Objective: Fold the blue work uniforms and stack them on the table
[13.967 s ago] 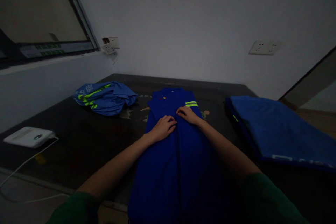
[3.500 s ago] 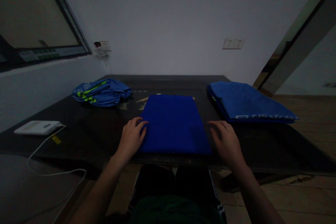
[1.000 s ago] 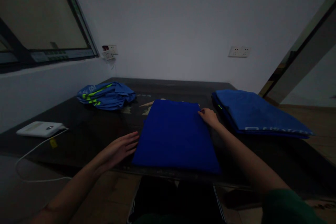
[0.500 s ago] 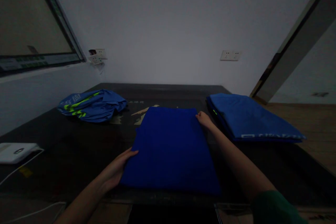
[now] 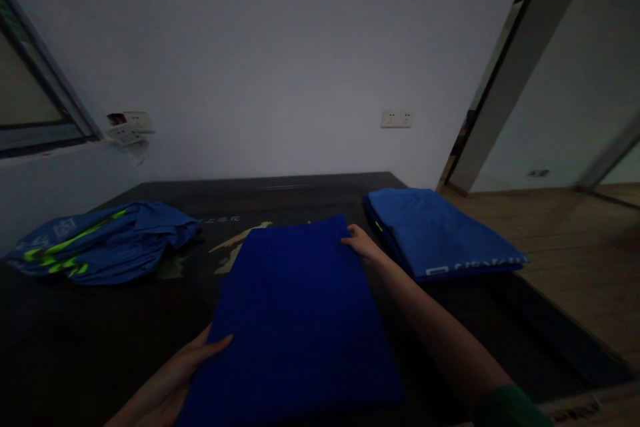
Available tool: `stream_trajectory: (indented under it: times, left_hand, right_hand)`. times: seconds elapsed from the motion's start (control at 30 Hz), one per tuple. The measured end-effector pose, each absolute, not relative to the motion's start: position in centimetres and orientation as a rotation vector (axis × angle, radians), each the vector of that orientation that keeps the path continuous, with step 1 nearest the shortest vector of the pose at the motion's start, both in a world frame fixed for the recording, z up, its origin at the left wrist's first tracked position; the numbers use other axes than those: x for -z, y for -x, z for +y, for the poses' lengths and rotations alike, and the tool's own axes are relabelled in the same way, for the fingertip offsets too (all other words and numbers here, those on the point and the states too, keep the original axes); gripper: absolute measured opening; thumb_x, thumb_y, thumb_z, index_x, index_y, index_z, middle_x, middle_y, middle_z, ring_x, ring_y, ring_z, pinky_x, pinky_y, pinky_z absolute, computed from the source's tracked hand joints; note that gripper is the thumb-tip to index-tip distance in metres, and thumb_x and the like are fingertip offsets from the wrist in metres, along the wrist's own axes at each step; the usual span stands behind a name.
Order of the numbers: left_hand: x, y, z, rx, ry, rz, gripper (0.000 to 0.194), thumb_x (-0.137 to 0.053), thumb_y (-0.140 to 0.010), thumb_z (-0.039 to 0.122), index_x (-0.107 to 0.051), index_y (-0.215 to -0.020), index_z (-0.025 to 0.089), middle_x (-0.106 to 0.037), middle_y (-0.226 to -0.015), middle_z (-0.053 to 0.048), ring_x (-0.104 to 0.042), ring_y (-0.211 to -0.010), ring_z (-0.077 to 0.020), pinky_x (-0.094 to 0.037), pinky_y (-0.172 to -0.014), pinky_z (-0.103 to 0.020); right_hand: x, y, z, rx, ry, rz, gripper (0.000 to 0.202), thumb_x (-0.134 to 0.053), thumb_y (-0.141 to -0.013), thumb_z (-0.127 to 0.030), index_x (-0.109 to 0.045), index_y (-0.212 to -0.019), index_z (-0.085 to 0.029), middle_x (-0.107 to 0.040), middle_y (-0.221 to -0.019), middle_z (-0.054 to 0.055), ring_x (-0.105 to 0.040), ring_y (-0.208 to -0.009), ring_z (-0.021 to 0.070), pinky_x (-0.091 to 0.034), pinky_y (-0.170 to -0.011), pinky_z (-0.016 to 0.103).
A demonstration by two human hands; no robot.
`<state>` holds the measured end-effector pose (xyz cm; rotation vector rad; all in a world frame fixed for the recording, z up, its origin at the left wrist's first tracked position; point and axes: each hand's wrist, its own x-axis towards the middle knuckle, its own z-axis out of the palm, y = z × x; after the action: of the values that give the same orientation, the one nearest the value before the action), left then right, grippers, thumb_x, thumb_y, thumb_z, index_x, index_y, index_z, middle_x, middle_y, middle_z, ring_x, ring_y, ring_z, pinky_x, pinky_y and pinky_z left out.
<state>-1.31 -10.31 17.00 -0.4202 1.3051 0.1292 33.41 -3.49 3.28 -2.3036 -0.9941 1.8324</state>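
A folded dark-blue cloth garment (image 5: 295, 320), roughly rectangular, lies in front of me on the dark table. My left hand (image 5: 193, 360) grips its left edge, thumb on top and the other fingers underneath, out of sight. At the far right corner, my right hand (image 5: 361, 241) pinches the cloth, and that corner is slightly raised. To the right is a flat stack of folded blue garments (image 5: 435, 233) with white lettering along its near edge. A crumpled blue garment (image 5: 107, 240) with yellow-green stripes lies at the left.
The dark table (image 5: 280, 185) reaches back to a pale wall (image 5: 260, 67). A wall socket (image 5: 397, 119) is at the right and loose socket plates (image 5: 131, 127) hang at the left. A window frame is at far left, wooden floor (image 5: 570, 227) at right.
My view has swung to the right, so everything sits further left. Both hands keep hold of the folded garment, and its far right corner is lifted a little.
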Motion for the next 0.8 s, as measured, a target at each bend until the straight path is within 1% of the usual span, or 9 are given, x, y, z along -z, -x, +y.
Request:
stream_trajectory:
  times: [0.07, 0.17, 0.3, 0.43, 0.53, 0.6, 0.67, 0.73, 0.8]
  left_hand:
    - [-16.7, -0.3, -9.0, -0.137, 0.359, 1.273, 0.118, -0.086, -0.061, 0.020, -0.011, -0.151, 0.032, -0.068, -0.119, -0.010, -0.065, -0.105, -0.0343, -0.052, -0.094, -0.048]
    - [-16.1, -3.7, -6.3, -0.162, 0.262, 1.178, 0.110, -0.081, -0.069, 0.020, -0.009, -0.151, 0.031, -0.064, -0.124, -0.012, -0.065, -0.107, -0.0317, -0.049, -0.098, -0.047]
    - [-14.9, -10.4, -1.7, -0.220, 0.129, 1.062, 0.095, -0.075, -0.074, 0.014, -0.020, -0.150, 0.028, -0.062, -0.126, -0.012, -0.067, -0.103, -0.0273, -0.048, -0.100, -0.045]
    - [-13.2, -18.0, 2.3, -0.286, 0.058, 0.922, 0.080, -0.067, -0.076, 0.005, -0.032, -0.145, 0.025, -0.066, -0.118, -0.010, -0.069, -0.091, -0.0201, -0.048, -0.100, -0.041]
    - [-11.9, -23.9, 3.6, -0.332, 0.064, 0.836, 0.072, -0.060, -0.079, 0.002, -0.036, -0.142, 0.025, -0.068, -0.112, -0.008, -0.069, -0.084, -0.0170, -0.048, -0.100, -0.042]
    - [-11.2, -28.0, 3.7, -0.360, 0.091, 0.786, 0.069, -0.057, -0.080, 0.001, -0.038, -0.141, 0.026, -0.067, -0.112, -0.008, -0.068, -0.086, -0.0170, -0.047, -0.100, -0.042]
    - [-10.8, -31.8, 3.1, -0.391, 0.128, 0.749, 0.068, -0.054, -0.080, 0.001, -0.038, -0.141, 0.027, -0.066, -0.114, -0.008, -0.068, -0.090, -0.0175, -0.046, -0.101, -0.042]
    - [-10.4, -35.1, 1.8, -0.422, 0.174, 0.724, 0.068, -0.051, -0.080, 0.001, -0.036, -0.141, 0.028, -0.065, -0.118, -0.007, -0.067, -0.095, -0.0181, -0.046, -0.101, -0.041]
    - [-9.8, -37.6, 0.1, -0.438, 0.221, 0.713, 0.069, -0.049, -0.081, 0.001, -0.033, -0.143, 0.029, -0.063, -0.123, -0.007, -0.066, -0.101, -0.0186, -0.046, -0.101, -0.041]
  right_hand:
    - [-3.7, -34.8, -2.2, -1.769, 2.244, -0.909, 0.028, -0.051, -0.074, -0.009, -0.047, -0.099, -0.021, -0.066, -0.087, 0.000, -0.066, -0.075, 0.0149, -0.053, -0.063, 0.025]
    - [-5.3, -38.2, 0.9, -1.647, 2.155, -0.776, 0.030, -0.054, -0.066, -0.007, -0.045, -0.090, -0.023, -0.061, -0.075, -0.005, -0.061, -0.061, 0.0137, -0.050, -0.057, 0.025]
    - [-8.7, -45.2, 5.7, -1.416, 2.242, -0.779, 0.029, -0.057, -0.066, -0.006, -0.046, -0.087, -0.023, -0.059, -0.069, -0.005, -0.057, -0.054, 0.0133, -0.048, -0.053, 0.025]
    - [-11.3, -53.4, 9.8, -1.140, 2.440, -0.891, 0.030, -0.061, -0.069, -0.004, -0.051, -0.093, -0.020, -0.059, -0.072, -0.002, -0.056, -0.056, 0.0128, -0.047, -0.053, 0.025]
    - [-11.8, -58.9, 12.3, -0.854, 2.664, -1.083, 0.030, -0.063, -0.072, -0.005, -0.056, -0.100, -0.014, -0.062, -0.081, 0.002, -0.055, -0.060, 0.0099, -0.044, -0.059, 0.023]
    - [-11.7, -62.0, 13.5, -0.694, 2.784, -1.259, 0.030, -0.064, -0.075, -0.008, -0.058, -0.105, -0.009, -0.064, -0.092, 0.008, -0.056, -0.069, 0.0094, -0.042, -0.067, 0.023]
    - [-11.0, -64.5, 14.2, -0.566, 2.856, -1.450, 0.031, -0.062, -0.078, -0.012, -0.059, -0.109, -0.004, -0.064, -0.103, 0.013, -0.057, -0.082, 0.0116, -0.040, -0.074, 0.025]
    - [-9.7, -66.4, 14.0, -0.450, 2.926, -1.543, 0.031, -0.061, -0.080, -0.012, -0.060, -0.110, -0.005, -0.064, -0.109, 0.015, -0.057, -0.091, 0.0153, -0.040, -0.078, 0.026]
    - [-7.6, -67.7, 12.9, -0.367, 3.020, -1.506, 0.030, -0.061, -0.080, -0.012, -0.061, -0.110, -0.008, -0.064, -0.109, 0.015, -0.058, -0.094, 0.0188, -0.041, -0.079, 0.028]
